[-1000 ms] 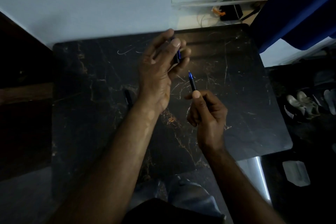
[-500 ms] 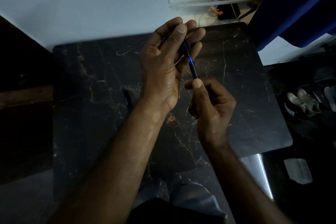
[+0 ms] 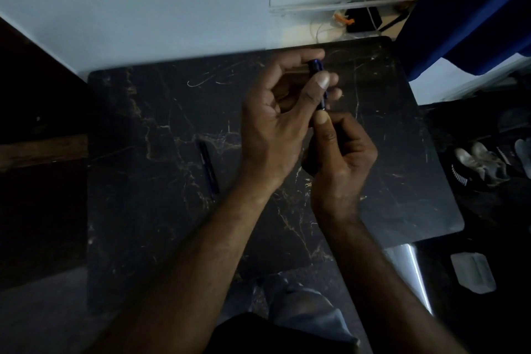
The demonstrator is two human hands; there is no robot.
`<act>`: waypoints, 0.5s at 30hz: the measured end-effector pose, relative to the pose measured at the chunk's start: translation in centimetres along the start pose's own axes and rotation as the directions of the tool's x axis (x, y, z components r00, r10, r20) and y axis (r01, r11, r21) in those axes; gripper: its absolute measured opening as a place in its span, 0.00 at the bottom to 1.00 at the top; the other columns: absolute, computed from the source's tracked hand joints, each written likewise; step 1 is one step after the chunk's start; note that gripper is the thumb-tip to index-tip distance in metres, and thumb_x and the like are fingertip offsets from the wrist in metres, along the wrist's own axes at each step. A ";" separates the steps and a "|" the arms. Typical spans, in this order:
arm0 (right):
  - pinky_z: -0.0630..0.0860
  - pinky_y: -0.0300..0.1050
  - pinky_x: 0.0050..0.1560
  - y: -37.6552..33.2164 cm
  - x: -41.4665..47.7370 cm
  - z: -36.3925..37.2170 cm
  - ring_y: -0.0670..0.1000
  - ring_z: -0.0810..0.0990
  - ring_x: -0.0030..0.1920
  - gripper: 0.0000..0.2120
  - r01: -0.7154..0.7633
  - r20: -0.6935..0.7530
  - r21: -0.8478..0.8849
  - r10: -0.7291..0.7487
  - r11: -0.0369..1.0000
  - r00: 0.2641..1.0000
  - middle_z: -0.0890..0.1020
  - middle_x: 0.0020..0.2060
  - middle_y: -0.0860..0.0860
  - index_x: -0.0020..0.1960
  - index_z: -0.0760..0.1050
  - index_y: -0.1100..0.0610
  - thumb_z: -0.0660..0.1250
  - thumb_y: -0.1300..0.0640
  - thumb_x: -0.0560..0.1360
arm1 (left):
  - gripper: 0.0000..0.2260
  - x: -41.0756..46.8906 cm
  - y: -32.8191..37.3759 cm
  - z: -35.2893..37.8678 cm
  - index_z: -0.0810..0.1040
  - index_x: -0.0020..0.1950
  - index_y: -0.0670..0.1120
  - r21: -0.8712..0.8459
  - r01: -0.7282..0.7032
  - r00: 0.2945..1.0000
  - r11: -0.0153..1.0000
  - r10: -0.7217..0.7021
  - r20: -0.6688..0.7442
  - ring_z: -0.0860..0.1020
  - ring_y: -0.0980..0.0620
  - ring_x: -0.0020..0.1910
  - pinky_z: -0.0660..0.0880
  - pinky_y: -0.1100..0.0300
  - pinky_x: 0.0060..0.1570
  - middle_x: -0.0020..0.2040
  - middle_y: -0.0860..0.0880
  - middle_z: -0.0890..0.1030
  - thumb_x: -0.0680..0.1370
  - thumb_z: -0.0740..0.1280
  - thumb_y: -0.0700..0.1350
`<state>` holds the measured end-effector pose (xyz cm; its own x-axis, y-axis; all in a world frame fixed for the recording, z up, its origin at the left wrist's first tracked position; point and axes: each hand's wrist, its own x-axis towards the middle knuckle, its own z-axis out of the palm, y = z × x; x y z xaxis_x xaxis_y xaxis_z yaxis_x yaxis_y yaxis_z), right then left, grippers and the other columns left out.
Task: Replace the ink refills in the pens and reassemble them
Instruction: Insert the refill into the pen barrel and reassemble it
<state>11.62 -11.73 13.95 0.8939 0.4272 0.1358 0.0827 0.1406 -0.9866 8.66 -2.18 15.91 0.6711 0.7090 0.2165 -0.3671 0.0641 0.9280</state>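
Above the centre of a dark marbled desk point(image 3: 143, 210), a person's two hands meet on a blue pen point(image 3: 324, 98) held in the air. The left hand point(image 3: 275, 129) curls its fingers point(image 3: 319, 83) round the upper barrel, thumb pressed along it, the blue end showing at the top of the grip. The right hand point(image 3: 342, 158) sits just below, in a fist round the pen's lower end, which is hidden in the palm, its thumb point(image 3: 323, 121) touching the barrel's bottom edge. A second ago the hands were apart, the right one holding a dark piece with a blue tip pointing up toward the left; half a second ago that tip was just reaching the left hand's piece; now no gap shows between the parts and the blue tip is out of sight. A second pen point(image 3: 209, 167) lies on the desk at left of centre, in the same place as before. Shoes point(image 3: 482, 164) rest on the floor at the frame's right.
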 end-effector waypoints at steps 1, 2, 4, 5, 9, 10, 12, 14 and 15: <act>0.68 0.42 0.26 0.0 0.1 0.1 0.44 0.70 0.26 0.11 0.006 -0.011 0.004 -0.006 1.000 1.000 0.73 0.29 0.47 0.47 0.80 0.56 0.63 0.64 0.86 | 0.12 -0.2 -0.3 -0.1 0.76 0.69 0.33 0.057 -0.043 0.999 0.997 0.042 0.012 0.89 0.42 0.51 0.85 0.51 0.52 0.54 0.36 0.87 0.85 0.67 0.32; 0.68 0.43 0.26 0.0 0.2 0.3 0.44 0.70 0.26 0.12 0.013 -0.019 0.003 -0.013 1.000 1.000 0.73 0.29 0.48 0.47 0.80 0.55 0.63 0.64 0.86 | 0.13 -0.3 -0.5 -0.2 0.76 0.70 0.33 0.103 -0.082 0.997 0.991 0.080 0.018 0.88 0.43 0.52 0.85 0.51 0.53 0.54 0.36 0.87 0.86 0.67 0.32; 0.69 0.45 0.26 -0.1 0.4 0.8 0.48 0.71 0.27 0.12 0.029 -0.028 -0.006 -0.029 1.000 0.999 0.74 0.30 0.52 0.46 0.80 0.55 0.63 0.64 0.86 | 0.14 -0.4 -0.9 -0.5 0.75 0.72 0.32 0.166 -0.139 0.990 0.976 0.140 0.008 0.87 0.46 0.51 0.83 0.54 0.52 0.52 0.37 0.86 0.86 0.65 0.31; 0.69 0.46 0.27 -0.1 0.5 1.1 0.52 0.71 0.27 0.12 0.039 -0.033 -0.006 -0.039 0.999 0.999 0.74 0.31 0.55 0.46 0.80 0.55 0.63 0.64 0.85 | 0.14 -0.4 -1.0 -0.6 0.75 0.72 0.31 0.189 -0.155 0.987 0.970 0.159 -0.006 0.87 0.47 0.50 0.83 0.55 0.52 0.50 0.39 0.86 0.86 0.65 0.31; 0.69 0.50 0.29 0.2 0.6 2.4 0.60 0.71 0.29 0.12 0.084 -0.052 0.010 -0.083 0.996 0.995 0.73 0.30 0.62 0.45 0.79 0.58 0.63 0.67 0.85 | 0.14 -0.2 -1.3 -1.1 0.76 0.72 0.34 0.240 -0.182 0.979 0.954 0.199 -0.048 0.86 0.49 0.47 0.83 0.54 0.49 0.47 0.43 0.86 0.87 0.65 0.33; 0.69 0.47 0.30 0.3 0.5 2.7 0.56 0.72 0.29 0.12 0.088 -0.045 0.016 -0.088 0.996 0.995 0.74 0.31 0.58 0.45 0.80 0.58 0.63 0.67 0.85 | 0.14 -0.2 -1.4 -1.4 0.76 0.73 0.34 0.254 -0.185 0.978 0.949 0.204 -0.052 0.86 0.49 0.47 0.83 0.53 0.49 0.47 0.43 0.86 0.87 0.64 0.34; 0.72 0.43 0.32 1.1 0.6 3.0 0.48 0.74 0.31 0.12 0.065 -0.016 0.013 -0.065 0.998 0.998 0.76 0.33 0.52 0.47 0.81 0.58 0.63 0.66 0.85 | 0.15 -0.1 -2.0 -2.3 0.75 0.74 0.35 0.307 -0.187 0.976 0.933 0.211 -0.048 0.87 0.49 0.49 0.84 0.53 0.49 0.52 0.44 0.87 0.87 0.64 0.35; 0.72 0.42 0.31 2.6 0.7 2.5 0.46 0.74 0.32 0.10 -0.010 0.029 -0.031 0.011 0.999 1.000 0.76 0.33 0.51 0.49 0.81 0.63 0.63 0.63 0.87 | 0.16 -0.5 -3.0 -3.5 0.75 0.76 0.37 0.384 -0.160 0.981 0.909 0.189 -0.039 0.86 0.52 0.56 0.83 0.58 0.53 0.63 0.46 0.86 0.88 0.63 0.36; 0.72 0.41 0.33 3.5 0.6 2.1 0.44 0.75 0.33 0.11 -0.058 0.056 -0.089 0.063 0.994 0.996 0.77 0.34 0.48 0.50 0.81 0.64 0.63 0.62 0.87 | 0.16 -0.9 -3.8 -4.4 0.75 0.76 0.38 0.411 -0.123 0.988 0.903 0.150 -0.035 0.86 0.53 0.60 0.83 0.60 0.55 0.67 0.45 0.84 0.88 0.63 0.36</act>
<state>11.54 -9.12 10.74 0.8710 0.4850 0.0782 0.0697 0.0357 -0.9969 6.61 -0.02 10.89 0.5858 0.7346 0.3424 -0.1493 -0.3174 0.9365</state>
